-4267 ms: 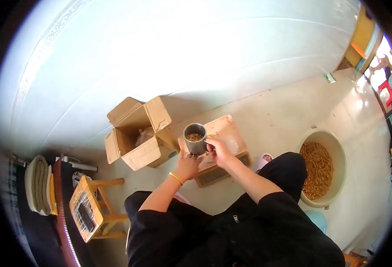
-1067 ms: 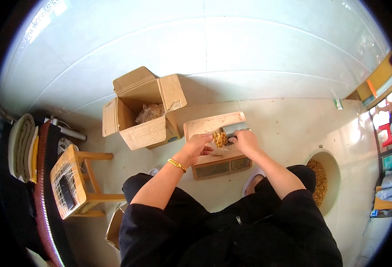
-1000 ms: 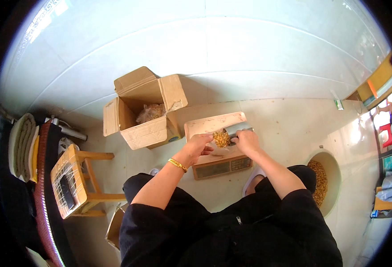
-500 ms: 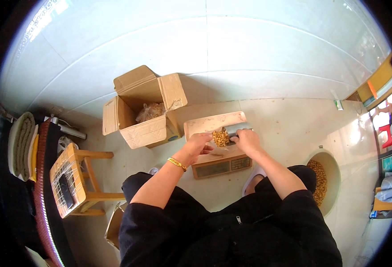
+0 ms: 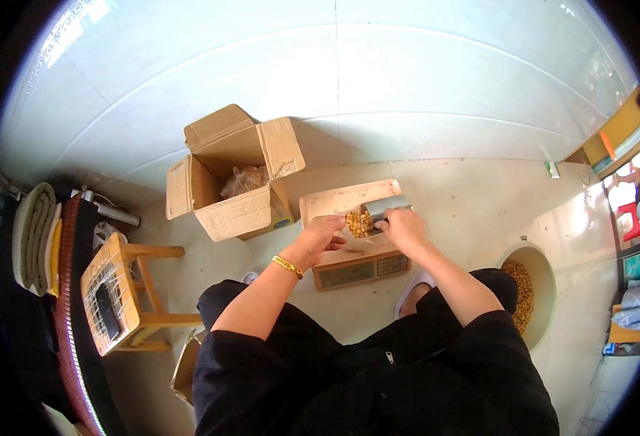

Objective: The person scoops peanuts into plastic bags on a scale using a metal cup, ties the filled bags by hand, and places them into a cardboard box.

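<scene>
My right hand [image 5: 405, 231] is closed round a metal scoop [image 5: 387, 206], tilted with its mouth to the left. Yellow-brown kernels [image 5: 358, 221], which look like corn, fill the scoop's mouth. At that mouth the fingers of my left hand [image 5: 323, 236] are pinched on what looks like the edge of a clear plastic bag [image 5: 354, 245]; the thin film is hard to make out. Both hands are above a weighing scale [image 5: 321, 207] with a pale tray and a display panel on its near side. A gold bracelet [image 5: 288, 267] circles my left wrist.
An open cardboard box [image 5: 232, 221] holding a clear bag of kernels [image 5: 246, 182] stands left of the scale. On the right is a pale bucket [image 5: 545, 291] of kernels. A wooden stool [image 5: 132, 291] bearing a dark phone-like object [image 5: 108, 311] stands at left. The tiled wall [image 5: 407, 80] rises behind.
The scoop in my right hand has tipped slightly further, and the kernels at its mouth have shifted downward. My left hand stays at the scoop's mouth.
</scene>
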The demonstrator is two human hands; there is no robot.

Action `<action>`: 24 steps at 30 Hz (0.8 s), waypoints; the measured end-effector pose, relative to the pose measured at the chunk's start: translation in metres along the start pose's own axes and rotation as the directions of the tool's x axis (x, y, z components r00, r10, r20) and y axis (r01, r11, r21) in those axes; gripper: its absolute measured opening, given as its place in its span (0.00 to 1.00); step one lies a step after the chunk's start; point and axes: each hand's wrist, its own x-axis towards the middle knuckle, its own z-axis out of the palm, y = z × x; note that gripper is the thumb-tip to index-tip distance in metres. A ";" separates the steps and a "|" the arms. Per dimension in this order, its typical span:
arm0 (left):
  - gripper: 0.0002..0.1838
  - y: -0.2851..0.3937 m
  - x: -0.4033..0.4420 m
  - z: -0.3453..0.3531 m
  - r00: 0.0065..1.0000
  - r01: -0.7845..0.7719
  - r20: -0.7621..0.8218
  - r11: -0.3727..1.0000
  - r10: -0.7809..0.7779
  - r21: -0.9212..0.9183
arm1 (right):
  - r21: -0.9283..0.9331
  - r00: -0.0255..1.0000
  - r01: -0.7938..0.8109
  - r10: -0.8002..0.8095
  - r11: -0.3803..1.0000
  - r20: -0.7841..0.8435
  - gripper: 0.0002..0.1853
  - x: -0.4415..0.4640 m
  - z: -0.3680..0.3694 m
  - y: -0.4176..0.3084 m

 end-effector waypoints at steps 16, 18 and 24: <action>0.13 0.000 0.001 -0.002 0.999 -0.006 -0.036 1.000 0.006 0.012 | 0.052 0.977 -0.199 0.194 0.979 0.088 0.15 0.001 -0.020 0.004; 0.12 -0.002 0.002 -0.002 0.999 -0.012 -0.034 1.000 0.012 0.009 | 0.057 0.986 -0.161 0.158 0.985 0.056 0.15 -0.002 -0.019 0.000; 0.21 -0.005 0.003 -0.005 0.996 0.027 -0.086 0.999 -0.024 0.038 | 0.010 0.990 -0.142 0.142 0.990 0.022 0.15 -0.001 -0.012 0.009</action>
